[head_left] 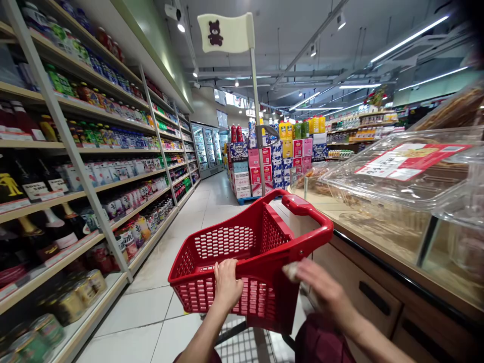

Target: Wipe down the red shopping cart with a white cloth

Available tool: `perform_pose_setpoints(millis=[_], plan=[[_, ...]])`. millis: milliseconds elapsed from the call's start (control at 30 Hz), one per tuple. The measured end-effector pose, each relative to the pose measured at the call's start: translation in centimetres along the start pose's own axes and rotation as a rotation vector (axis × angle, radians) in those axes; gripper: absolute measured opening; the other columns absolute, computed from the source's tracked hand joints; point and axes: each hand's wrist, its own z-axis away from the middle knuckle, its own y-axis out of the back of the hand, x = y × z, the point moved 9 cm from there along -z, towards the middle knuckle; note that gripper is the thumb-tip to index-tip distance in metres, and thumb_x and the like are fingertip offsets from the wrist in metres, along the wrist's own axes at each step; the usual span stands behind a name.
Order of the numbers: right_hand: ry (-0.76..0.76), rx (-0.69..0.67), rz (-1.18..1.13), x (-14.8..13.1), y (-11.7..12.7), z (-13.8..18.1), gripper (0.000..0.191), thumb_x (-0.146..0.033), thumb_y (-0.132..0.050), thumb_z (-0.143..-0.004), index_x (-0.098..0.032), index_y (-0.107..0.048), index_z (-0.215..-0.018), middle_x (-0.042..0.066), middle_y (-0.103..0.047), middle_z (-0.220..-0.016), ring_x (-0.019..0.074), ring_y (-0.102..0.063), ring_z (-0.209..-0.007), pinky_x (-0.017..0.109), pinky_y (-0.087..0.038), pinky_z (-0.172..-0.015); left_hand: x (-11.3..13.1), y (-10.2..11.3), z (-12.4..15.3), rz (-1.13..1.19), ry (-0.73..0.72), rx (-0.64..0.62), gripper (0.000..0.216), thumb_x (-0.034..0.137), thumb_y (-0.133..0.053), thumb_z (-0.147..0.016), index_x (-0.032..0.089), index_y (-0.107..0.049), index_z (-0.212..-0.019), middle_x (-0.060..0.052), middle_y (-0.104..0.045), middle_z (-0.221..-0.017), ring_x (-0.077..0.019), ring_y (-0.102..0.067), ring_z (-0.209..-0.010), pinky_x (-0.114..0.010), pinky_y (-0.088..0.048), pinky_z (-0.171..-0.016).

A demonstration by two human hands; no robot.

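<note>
Red shopping cart [264, 263], in the head view, stands directly before you, beneath and beyond your left fingers. Your left hand [228, 287] curls over the near rim, fingers close together and clamped on it, a hold that probably steadies the cart. Your right hand [325, 287] is blurred; its fingers appear pinched on a small pale thing [291, 271] by the cart's side, though contact cannot be told. Above those fingertips rises the handle [319, 229], held by neither hand; higher, a bear flag [227, 33] likely makes the cart easy to spot. Left of your left fingers, shelves [77, 159] face drinks outward for shoppers; right of your right fingers, a labelled clear box [408, 161] tops a counter [363, 275].
</note>
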Motion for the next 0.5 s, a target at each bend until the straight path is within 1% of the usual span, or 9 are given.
perform_pose_setpoints(millis=[67,100,133,167,267,300,333,367,500], plan=[[-0.17,0.192,0.061,2.5,3.5,-1.7,0.043,-0.011,-0.043,-0.08,-0.03,-0.051,-0.118,-0.001,-0.049,-0.127,0.0193,-0.04,-0.121,0.042,-0.033,-0.104,0.2,0.2,0.1,0.0,0.006,0.018,0.048,0.009,-0.043,-0.059,0.016,-0.05,-0.106,-0.007,-0.055,-0.113,-0.0214,-0.042,-0.111,-0.043,-0.011,-0.105],[-0.21,0.228,0.065,3.2,4.1,-2.1,0.042,-0.011,-0.041,-0.081,-0.029,-0.053,-0.116,-0.001,-0.049,-0.126,0.0205,-0.038,-0.122,0.044,-0.03,-0.105,0.2,0.3,0.2,0.002,0.007,0.024,0.047,0.009,-0.043,-0.059,0.017,-0.05,-0.105,-0.007,-0.055,-0.112,-0.0215,-0.042,-0.111,-0.043,-0.011,-0.105],[-0.224,0.215,0.046,3.4,3.8,-1.9,0.04,-0.011,-0.039,-0.081,-0.028,-0.056,-0.113,0.0,-0.051,-0.124,0.021,-0.038,-0.122,0.046,-0.029,-0.105,0.3,0.3,0.3,0.004,0.008,0.024,0.047,0.009,-0.043,-0.059,0.017,-0.05,-0.104,-0.007,-0.055,-0.112,-0.0216,-0.042,-0.111,-0.044,-0.011,-0.105],[-0.222,0.16,0.007,3.2,2.5,-1.3,0.038,-0.012,-0.038,-0.081,-0.027,-0.059,-0.109,0.0,-0.055,-0.12,0.0209,-0.041,-0.12,0.045,-0.031,-0.104,0.4,0.2,0.4,0.006,0.007,0.023,0.047,0.009,-0.043,-0.058,0.017,-0.05,-0.105,-0.007,-0.055,-0.112,-0.0216,-0.042,-0.112,-0.044,-0.011,-0.105],[-0.209,-0.132,-0.168,1.2,-3.1,2.6,0.033,-0.016,-0.042,-0.08,-0.03,-0.064,-0.099,-0.001,-0.063,-0.106,0.0182,-0.054,-0.106,0.037,-0.045,-0.092,0.7,0.0,0.6,0.012,-0.002,0.015,0.051,0.008,-0.043,-0.058,0.016,-0.049,-0.107,-0.008,-0.054,-0.114,-0.0218,-0.04,-0.113,-0.043,-0.012,-0.105],[-0.196,-0.217,-0.23,0.4,-4.4,3.7,0.031,-0.016,-0.045,-0.079,-0.031,-0.064,-0.099,-0.002,-0.064,-0.105,0.0178,-0.056,-0.104,0.035,-0.048,-0.089,0.7,-0.1,0.6,0.013,-0.004,0.013,0.052,0.008,-0.043,-0.057,0.015,-0.049,-0.108,-0.008,-0.054,-0.115,-0.0218,-0.04,-0.113,-0.043,-0.012,-0.105],[-0.189,-0.247,-0.26,0.0,-4.7,4.3,0.032,-0.016,-0.047,-0.078,-0.032,-0.063,-0.102,-0.002,-0.063,-0.106,0.0177,-0.056,-0.104,0.034,-0.049,-0.088,0.8,-0.2,0.6,0.013,-0.005,0.011,0.052,0.007,-0.043,-0.057,0.015,-0.049,-0.109,-0.008,-0.054,-0.115,-0.0217,-0.04,-0.113,-0.043,-0.011,-0.105],[-0.181,-0.223,-0.258,0.0,-4.0,4.1,0.034,-0.015,-0.048,-0.078,-0.032,-0.061,-0.105,-0.002,-0.062,-0.11,0.0181,-0.054,-0.106,0.035,-0.047,-0.09,0.9,-0.3,0.6,0.013,-0.005,0.01,0.053,0.007,-0.043,-0.057,0.015,-0.049,-0.11,-0.008,-0.054,-0.116,-0.0217,-0.04,-0.114,-0.043,-0.011,-0.105],[-0.206,0.173,-0.001,2.6,3.1,0.5,0.043,-0.01,-0.044,-0.078,-0.028,-0.054,-0.116,0.001,-0.05,-0.126,0.0208,-0.04,-0.12,0.045,-0.032,-0.103,1.3,-0.4,0.6,0.02,-0.016,0.026,0.054,0.006,-0.043,-0.058,0.014,-0.049,-0.111,-0.008,-0.053,-0.117,-0.022,-0.038,-0.115,-0.043,-0.01,-0.106]])
